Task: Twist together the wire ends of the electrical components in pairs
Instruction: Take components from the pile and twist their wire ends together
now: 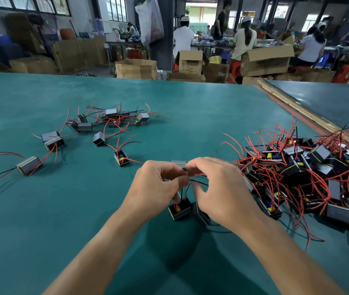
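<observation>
The wire ends (191, 177), red and black, meet between the two hands, just above the green table (41, 209) at the near centre. From there the leads run down to two small black component boxes right under the hands: an open-topped box (180, 210) with yellow and red parts inside, and a second box (202, 214) touching its right side, blurred. Whether these two rest on the table or hang just above it cannot be told.

The left hand (158, 186) has its fingers curled in, thumb and forefinger pinching the leads. The right hand (218, 188) meets it knuckle to knuckle, its thumb and forefinger also pinching the leads, its lower fingers loosely bent and smeared by motion.

A grey-topped component (178, 163) lies just beyond the hands. A tangled pile of components (307, 175) lies to the right, and scattered components (105, 120) lie well apart on the left.

Red print on a hanging white plastic bag (150, 20) is too blurred to read.
</observation>
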`<state>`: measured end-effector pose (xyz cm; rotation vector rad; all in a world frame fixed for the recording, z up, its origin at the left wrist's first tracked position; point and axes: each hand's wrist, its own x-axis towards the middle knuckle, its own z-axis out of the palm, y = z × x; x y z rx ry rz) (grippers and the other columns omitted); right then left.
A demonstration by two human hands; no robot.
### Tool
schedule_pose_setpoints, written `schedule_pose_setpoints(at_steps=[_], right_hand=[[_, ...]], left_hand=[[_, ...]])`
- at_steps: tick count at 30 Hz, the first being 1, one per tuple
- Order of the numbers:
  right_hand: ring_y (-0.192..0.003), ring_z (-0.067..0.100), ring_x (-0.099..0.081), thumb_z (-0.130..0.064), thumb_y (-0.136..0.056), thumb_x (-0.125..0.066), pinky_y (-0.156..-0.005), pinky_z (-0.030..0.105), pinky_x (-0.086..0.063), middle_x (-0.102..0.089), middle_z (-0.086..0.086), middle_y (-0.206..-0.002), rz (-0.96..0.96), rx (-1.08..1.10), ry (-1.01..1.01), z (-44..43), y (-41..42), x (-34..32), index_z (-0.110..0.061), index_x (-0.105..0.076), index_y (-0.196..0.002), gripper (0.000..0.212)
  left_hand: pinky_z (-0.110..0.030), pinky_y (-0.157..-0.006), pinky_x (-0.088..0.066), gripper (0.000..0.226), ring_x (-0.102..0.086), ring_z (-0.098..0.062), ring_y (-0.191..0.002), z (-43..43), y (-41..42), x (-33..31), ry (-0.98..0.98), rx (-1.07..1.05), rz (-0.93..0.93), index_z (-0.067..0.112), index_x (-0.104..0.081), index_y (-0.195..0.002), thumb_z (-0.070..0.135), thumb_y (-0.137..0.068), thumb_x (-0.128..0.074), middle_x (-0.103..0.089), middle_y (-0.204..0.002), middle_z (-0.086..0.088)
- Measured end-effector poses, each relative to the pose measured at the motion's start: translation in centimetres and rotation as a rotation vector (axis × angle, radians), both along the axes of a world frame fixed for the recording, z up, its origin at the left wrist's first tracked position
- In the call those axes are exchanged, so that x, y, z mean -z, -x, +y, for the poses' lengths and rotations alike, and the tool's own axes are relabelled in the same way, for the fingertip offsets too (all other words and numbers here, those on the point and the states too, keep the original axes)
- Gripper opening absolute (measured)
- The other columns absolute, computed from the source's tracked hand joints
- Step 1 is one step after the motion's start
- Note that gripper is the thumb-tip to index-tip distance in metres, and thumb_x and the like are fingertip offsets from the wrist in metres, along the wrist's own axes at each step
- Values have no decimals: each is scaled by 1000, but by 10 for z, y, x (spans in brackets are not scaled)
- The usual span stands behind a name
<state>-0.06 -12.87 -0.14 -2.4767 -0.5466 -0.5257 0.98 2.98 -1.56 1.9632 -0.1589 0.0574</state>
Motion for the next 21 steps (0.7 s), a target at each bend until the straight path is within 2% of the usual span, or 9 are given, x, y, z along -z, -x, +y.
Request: schedule_pose_setpoints(at_steps=[3, 7, 12, 18, 21], right_hand=[[-90, 11, -64, -12, -80, -69, -82, 29, -50, -72, -11, -100, 61, -30, -49, 4, 4, 3, -24, -66, -107, 29], [-81, 20, -67, -18, -87, -62, -74, 37, -52, -74, -6, -85, 119, 26, -76, 2, 1, 7, -25, -70, -95, 13], [-67, 18, -64, -14, -88, -62, -65, 36, -52, -74, -7, -75, 113, 40, -149, -1, -3, 6, -26, -75, -88, 18], [-67, 11, -66, -12, -85, -69, -70, 35, -54, -72, -11, -73, 128, 27, -227, -4, -6, 9, -26, -73, -89, 15], [-63, 9, -64, -10, -84, -67, -68, 35, -54, -70, -12, -70, 115, 7, -236, -5, -6, 9, -29, -73, -90, 20]], left_hand=[[-21, -54, -45, 15, -65, -18, -50, 1, 0, -2, 22, 8, -3, 22, -76, -79, 13, -89, -69, -71, -66, -4], [-18, -50, -44, 16, -64, -17, -49, 1, 1, -3, 9, 8, -2, 19, -75, -75, 10, -87, -68, -72, -69, -2], [-17, -49, -43, 18, -63, -15, -48, 1, 2, -4, 10, 6, 2, 17, -74, -75, 7, -88, -66, -73, -70, 0], [-16, -48, -43, 16, -63, -16, -48, -1, 2, -3, -7, -9, 20, 21, -74, -76, 14, -89, -68, -73, -70, 3], [-15, -47, -43, 13, -64, -16, -49, 0, 2, -3, -2, -7, 28, 21, -73, -77, 16, -89, -70, -74, -70, 3]])
